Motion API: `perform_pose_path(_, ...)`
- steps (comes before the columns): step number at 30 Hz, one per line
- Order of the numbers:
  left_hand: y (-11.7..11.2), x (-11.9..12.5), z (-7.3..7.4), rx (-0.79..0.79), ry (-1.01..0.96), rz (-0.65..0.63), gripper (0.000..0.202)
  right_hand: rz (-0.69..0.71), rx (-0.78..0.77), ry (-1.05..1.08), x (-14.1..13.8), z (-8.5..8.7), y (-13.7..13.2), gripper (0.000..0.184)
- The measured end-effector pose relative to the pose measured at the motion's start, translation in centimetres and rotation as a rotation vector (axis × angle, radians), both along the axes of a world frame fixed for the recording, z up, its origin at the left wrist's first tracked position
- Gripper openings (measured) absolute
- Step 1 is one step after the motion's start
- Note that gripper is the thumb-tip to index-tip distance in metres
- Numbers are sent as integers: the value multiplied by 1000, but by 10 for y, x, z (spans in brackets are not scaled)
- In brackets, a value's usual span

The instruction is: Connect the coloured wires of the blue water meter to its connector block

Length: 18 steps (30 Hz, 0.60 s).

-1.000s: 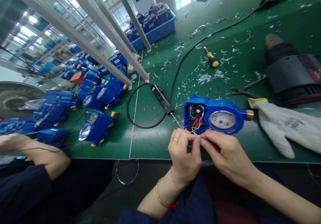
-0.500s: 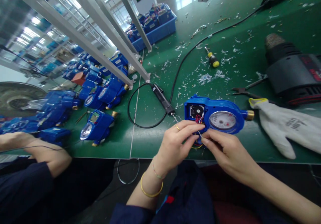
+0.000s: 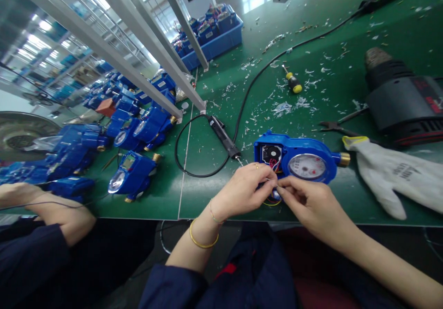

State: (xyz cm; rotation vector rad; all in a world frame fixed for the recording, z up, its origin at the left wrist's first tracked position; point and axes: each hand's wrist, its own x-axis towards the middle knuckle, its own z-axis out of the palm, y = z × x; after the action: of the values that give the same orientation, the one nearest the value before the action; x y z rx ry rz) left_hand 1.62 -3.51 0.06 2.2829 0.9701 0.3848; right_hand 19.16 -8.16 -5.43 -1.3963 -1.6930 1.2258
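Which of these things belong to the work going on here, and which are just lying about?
Seemingly in use:
open blue water meter
its coloured wires

Seemingly just lying about:
black corded electric screwdriver
small yellow-and-black screwdriver
heat gun
pliers
white glove
pale scraps

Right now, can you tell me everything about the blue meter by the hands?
The blue meter looks like shiny plastic, lying on the green table, its round white dial facing up. A brassy end sticks out to the right. The open box at left shows a dark part and coloured wires. The left hand and right hand, seemingly pinching one, partly hide its near side.
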Motion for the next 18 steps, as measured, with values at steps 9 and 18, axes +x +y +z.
perform_pose_path(9, 1, -1, 1, -158, 14, 89, 16, 60, -213, 60, 2, 8, 0, 57)
perform_pose_path(18, 2, -1, 1, -245, -128, 77, 17, 22, -251, 173, 0, 16, 2, 56)
